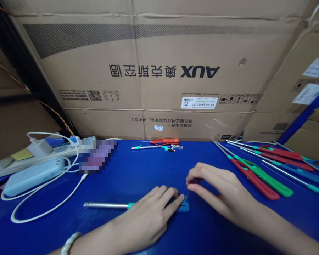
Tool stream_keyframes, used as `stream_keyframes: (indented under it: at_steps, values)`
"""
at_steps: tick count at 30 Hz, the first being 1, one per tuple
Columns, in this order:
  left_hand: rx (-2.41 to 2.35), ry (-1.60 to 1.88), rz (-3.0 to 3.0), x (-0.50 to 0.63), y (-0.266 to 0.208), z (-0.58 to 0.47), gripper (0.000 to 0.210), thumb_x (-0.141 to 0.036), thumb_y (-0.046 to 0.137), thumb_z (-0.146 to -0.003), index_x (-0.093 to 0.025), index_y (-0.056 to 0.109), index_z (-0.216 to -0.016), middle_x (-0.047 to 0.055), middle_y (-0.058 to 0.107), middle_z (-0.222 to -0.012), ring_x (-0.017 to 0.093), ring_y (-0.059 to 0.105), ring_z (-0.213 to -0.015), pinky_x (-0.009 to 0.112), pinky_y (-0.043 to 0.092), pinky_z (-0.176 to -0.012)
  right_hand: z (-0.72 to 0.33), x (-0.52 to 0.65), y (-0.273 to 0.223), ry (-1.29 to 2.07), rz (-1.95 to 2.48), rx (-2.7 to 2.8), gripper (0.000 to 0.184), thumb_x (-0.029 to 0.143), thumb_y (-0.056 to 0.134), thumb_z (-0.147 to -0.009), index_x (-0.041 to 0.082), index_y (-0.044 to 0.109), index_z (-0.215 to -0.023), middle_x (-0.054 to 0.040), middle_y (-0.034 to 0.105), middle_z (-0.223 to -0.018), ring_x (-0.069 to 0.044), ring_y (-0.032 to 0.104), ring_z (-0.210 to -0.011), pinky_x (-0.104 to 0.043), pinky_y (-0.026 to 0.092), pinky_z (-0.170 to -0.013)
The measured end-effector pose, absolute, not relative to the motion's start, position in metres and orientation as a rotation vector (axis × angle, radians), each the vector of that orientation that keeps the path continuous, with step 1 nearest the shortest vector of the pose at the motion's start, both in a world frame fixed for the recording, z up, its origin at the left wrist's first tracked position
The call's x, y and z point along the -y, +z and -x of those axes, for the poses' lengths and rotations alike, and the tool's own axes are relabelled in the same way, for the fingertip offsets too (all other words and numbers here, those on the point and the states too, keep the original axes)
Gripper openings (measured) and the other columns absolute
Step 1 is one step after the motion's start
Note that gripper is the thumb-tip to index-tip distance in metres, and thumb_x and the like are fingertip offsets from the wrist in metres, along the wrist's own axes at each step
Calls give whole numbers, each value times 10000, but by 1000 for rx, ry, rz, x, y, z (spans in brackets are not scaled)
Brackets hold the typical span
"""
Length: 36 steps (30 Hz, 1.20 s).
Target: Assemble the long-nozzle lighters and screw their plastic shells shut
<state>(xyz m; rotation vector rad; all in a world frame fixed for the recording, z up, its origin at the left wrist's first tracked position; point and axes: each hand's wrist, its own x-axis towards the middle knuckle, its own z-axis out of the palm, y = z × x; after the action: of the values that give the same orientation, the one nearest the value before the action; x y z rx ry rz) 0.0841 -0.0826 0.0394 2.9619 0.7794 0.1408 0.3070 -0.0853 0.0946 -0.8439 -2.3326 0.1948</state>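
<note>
1. Nearest, a pale beaded bracelet circles the left wrist.
2. The left hand lies over a blue-handled lighter, fingers curled down, holding it against the blue tabletop. The lighter's silver tube points left, a green collar showing just beside the hand.
3. The right hand pinches a thin metal tool between thumb and fingers; its tip is at the right end of the blue handle. The tool's grip is mostly hidden.
4. On the right, a red lighter and a green lighter lie slanted side by side, with more red and blue ones beyond.
5. On the left sit a light-blue power bank, a looping white cable and a power strip.
6. Farther back lie an orange-red handle shell and a silver tube with green pieces.
7. Behind everything stands a cardboard box, its AUX lettering upside down.
</note>
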Motion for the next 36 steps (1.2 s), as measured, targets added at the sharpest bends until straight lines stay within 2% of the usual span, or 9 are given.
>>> stream_keyframes:
  at_steps: [3,5,8,11,14,17,23,36]
  values:
    - [-784,159,-2981,83,38,-83,720,-15,443,-772,-160,227,-1443,124,452,-1247,280,421,-1154,450,392,-1013,-302,86,88,-6,801,2313,137,225,457,-953,164,575,-917,-56,621,-789,-166,594,-699,-266,503,-636]
    - [-787,157,-2988,83,37,-83,712,-19,447,-769,-154,240,-1437,127,457,-1241,283,422,-1156,454,391,-1015,-301,89,92,12,759,2325,175,208,425,-960,155,587,-998,-84,648,-867,-185,625,-807,-285,524,-722]
    - [-789,137,-2991,84,37,-83,711,-33,441,-788,-153,211,-1450,137,443,-1274,288,415,-1173,462,390,-1017,-304,92,102,258,749,2395,270,147,415,-947,184,555,-1175,-93,644,-1073,-177,607,-1020,-281,504,-876]
    - [-783,132,-2996,83,37,-83,718,-35,431,-798,-159,185,-1461,141,420,-1309,287,409,-1183,462,389,-1018,-307,92,103,338,752,2379,291,127,436,-942,203,545,-1201,-62,657,-1018,-151,625,-936,-249,512,-829]
    - [-782,135,-3000,82,37,-83,706,-36,432,-796,-151,203,-1454,136,441,-1274,287,421,-1162,464,391,-1015,-306,89,95,291,742,2344,206,119,444,-938,179,573,-1086,-53,639,-907,-141,606,-794,-240,507,-717]
    - [-786,134,-2992,82,37,-84,703,-35,438,-795,-154,213,-1450,127,460,-1241,283,432,-1143,464,398,-1007,-302,87,89,237,754,2322,147,126,435,-942,173,565,-991,-49,608,-854,-139,576,-733,-246,487,-666]
    - [-787,169,-2972,83,38,-83,694,-38,441,-807,-195,223,-1447,113,445,-1283,271,426,-1158,448,392,-1012,-298,87,88,75,824,2274,124,140,432,-941,178,549,-956,-45,602,-828,-142,582,-698,-247,483,-634]
    - [-787,143,-2991,83,36,-83,716,-32,447,-773,-161,227,-1442,118,458,-1234,282,418,-1146,457,391,-1016,-288,97,76,-309,881,2153,151,184,432,-960,153,579,-949,-50,652,-783,-157,637,-690,-241,496,-612]
